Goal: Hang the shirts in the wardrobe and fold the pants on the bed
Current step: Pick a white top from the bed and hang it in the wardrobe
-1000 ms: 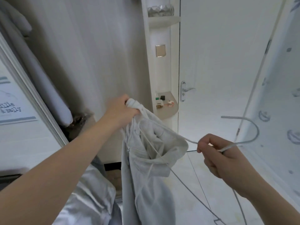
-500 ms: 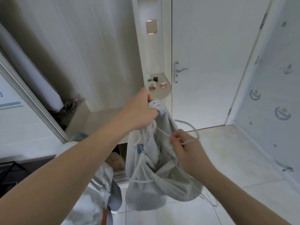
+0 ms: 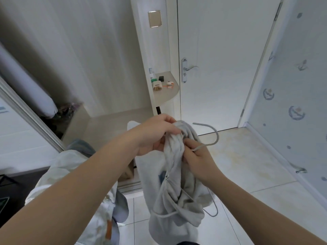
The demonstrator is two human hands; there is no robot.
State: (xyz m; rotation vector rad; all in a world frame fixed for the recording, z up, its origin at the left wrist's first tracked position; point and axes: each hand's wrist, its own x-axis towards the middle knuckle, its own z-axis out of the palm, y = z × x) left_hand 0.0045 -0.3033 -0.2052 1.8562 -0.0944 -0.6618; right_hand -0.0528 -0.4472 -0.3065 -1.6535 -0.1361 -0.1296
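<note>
Head view: left hand (image 3: 155,134) grips the shirt (image 3: 174,195) by its bunched neck, right hand (image 3: 199,162) pinches the hanger (image 3: 215,137) beside it; judged best to spread the neck first.

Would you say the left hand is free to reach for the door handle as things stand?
Probably not: the left hand grips the bunched grey shirt, with the right hand holding the hanger beside it. The door handle itself is unobstructed.
</note>
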